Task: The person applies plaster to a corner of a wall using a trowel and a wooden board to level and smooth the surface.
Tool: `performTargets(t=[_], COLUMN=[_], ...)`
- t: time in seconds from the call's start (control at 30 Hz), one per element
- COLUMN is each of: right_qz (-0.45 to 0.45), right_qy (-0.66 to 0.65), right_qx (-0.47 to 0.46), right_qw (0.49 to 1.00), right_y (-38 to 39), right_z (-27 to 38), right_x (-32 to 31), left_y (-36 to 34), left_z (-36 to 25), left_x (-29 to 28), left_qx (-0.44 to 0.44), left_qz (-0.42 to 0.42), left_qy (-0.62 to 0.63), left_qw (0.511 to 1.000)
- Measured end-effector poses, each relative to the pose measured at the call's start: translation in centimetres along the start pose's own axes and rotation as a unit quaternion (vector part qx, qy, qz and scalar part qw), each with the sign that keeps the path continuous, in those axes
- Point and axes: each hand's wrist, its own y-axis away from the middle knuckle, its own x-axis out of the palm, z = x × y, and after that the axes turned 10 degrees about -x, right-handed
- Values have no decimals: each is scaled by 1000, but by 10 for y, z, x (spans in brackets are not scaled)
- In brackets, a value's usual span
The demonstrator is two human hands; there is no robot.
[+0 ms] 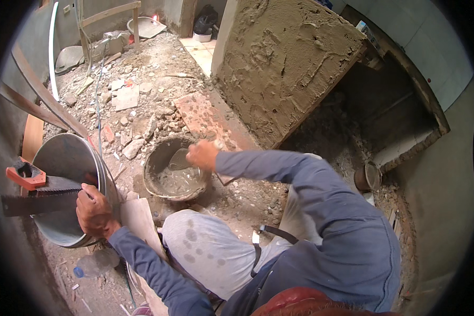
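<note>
My right hand (203,155) is closed on a tool, apparently a trowel (179,158), whose metal blade is inside a round mortar bucket (155,181) holding wet grey mix. My left hand (95,210) is closed beside the rim of a larger grey bucket (60,229) on my left, where the end of a dark toothed saw blade (39,203) meets my fingers; I cannot make out exactly what they grip. An orange-handled saw (34,179) rests over that bucket.
Rubble (131,121) covers the floor around a reddish board (205,113). A plastered partition (284,63) and dark recess stand right, with a small container (367,176). Wooden planks (47,95) lean left; a plastic bottle (97,262) lies beside me.
</note>
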Motion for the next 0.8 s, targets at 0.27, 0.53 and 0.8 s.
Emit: performTargets(t=[0.27, 0.53, 0.8], right_qz=[61, -102, -235], right_qy=[-388, -473, -364], right_qx=[-24, 122, 111], right_qw=[919, 867, 894], right_y=[9, 63, 135], right_z=[22, 23, -90], right_x=[16, 51, -87], left_y=[0, 3, 2], left_z=[12, 11, 6], left_x=[-9, -7, -5], left_qx=[0, -6, 1], left_qz=[-14, 26, 1], left_qy=[1, 0, 10], left_qw=[1000, 1000, 1000])
